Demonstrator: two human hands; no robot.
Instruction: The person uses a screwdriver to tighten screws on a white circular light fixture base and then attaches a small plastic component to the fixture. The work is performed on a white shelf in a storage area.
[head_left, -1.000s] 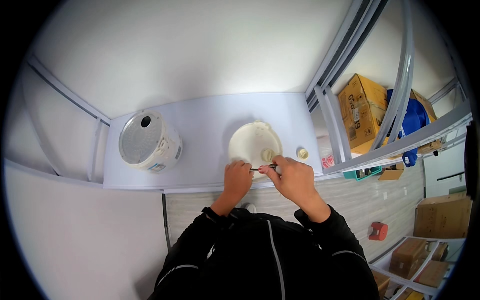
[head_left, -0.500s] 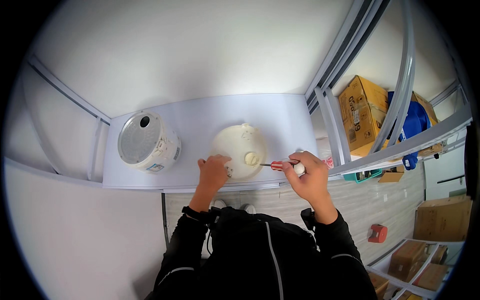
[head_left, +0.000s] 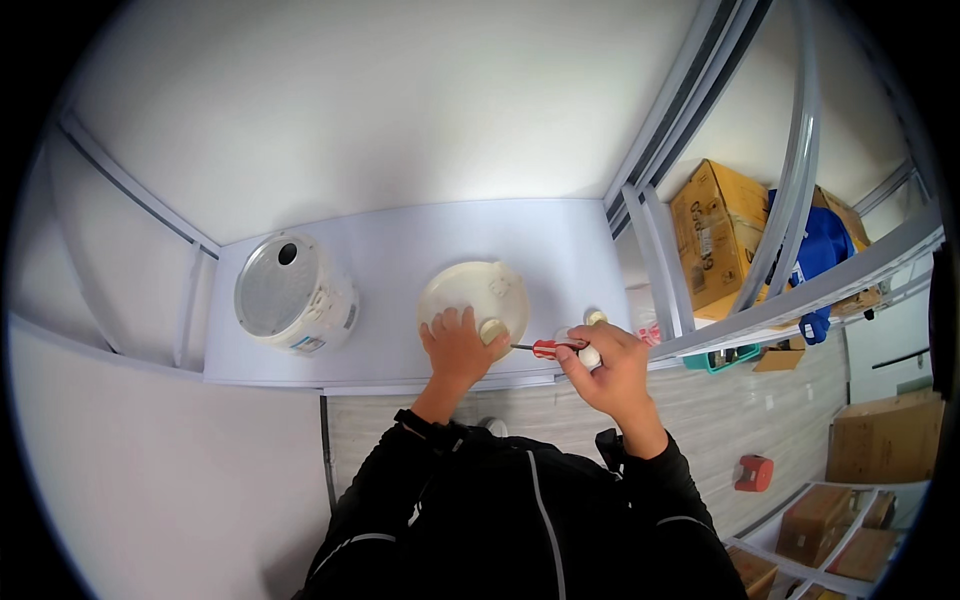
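Observation:
A round cream plastic lid (head_left: 455, 285) lies on the pale table, with a small raised cream cap (head_left: 491, 328) on it. My left hand (head_left: 460, 350) rests flat on the lid, fingers spread, its thumb beside the cap. In my right hand (head_left: 612, 370) is a screwdriver (head_left: 545, 348) with a red-and-white handle. Its shaft points left, the tip close to the cap and my left thumb; whether it touches I cannot tell. A white rounded piece (head_left: 589, 357) shows at my right fingers. Just beyond that hand sits a small cream round piece (head_left: 596, 317).
A white bucket (head_left: 335, 315) with a grey top and a dark round hole stands at the table's left. Grey metal frame bars (head_left: 665, 255) rise on the right, before a cardboard box (head_left: 715, 235) and blue cloth (head_left: 825, 245). A red stool (head_left: 754, 473) stands on the floor.
My left hand has moved right and opened flat on the lid, next to the cap. My right hand has shifted slightly left with the screwdriver. The view has shifted a little.

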